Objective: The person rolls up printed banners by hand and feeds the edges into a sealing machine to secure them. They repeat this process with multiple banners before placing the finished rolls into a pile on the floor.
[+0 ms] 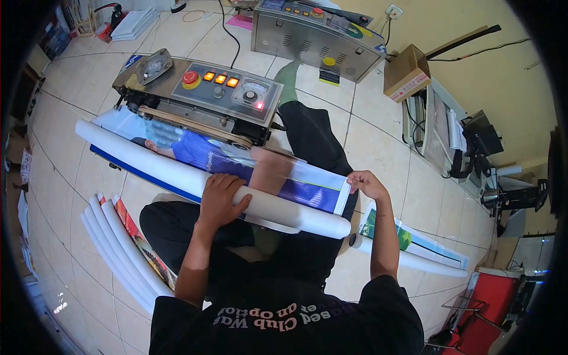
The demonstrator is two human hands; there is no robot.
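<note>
A printed vinyl banner [254, 173], blue and white, lies partly rolled across my lap. Its thick white roll [154, 168] slants from upper left to lower right. My left hand [222, 201] is wrapped over the top of this roll near its middle. At the right end, my right hand [367, 184] pinches the corner of the banner's flat part. Just beyond the banner stands a metal band sealer [201, 94] with lit orange switches, a red button and a dial. The banner's far left edge passes along the sealer's belt; whether it is gripped there is hidden.
Several rolled banners [127, 248] lie on the tiled floor at left, another roll [414, 257] at right. A second metal machine [316, 44] stands at the back, beside an open cardboard box [408, 74]. A black cable [232, 35] runs behind the sealer.
</note>
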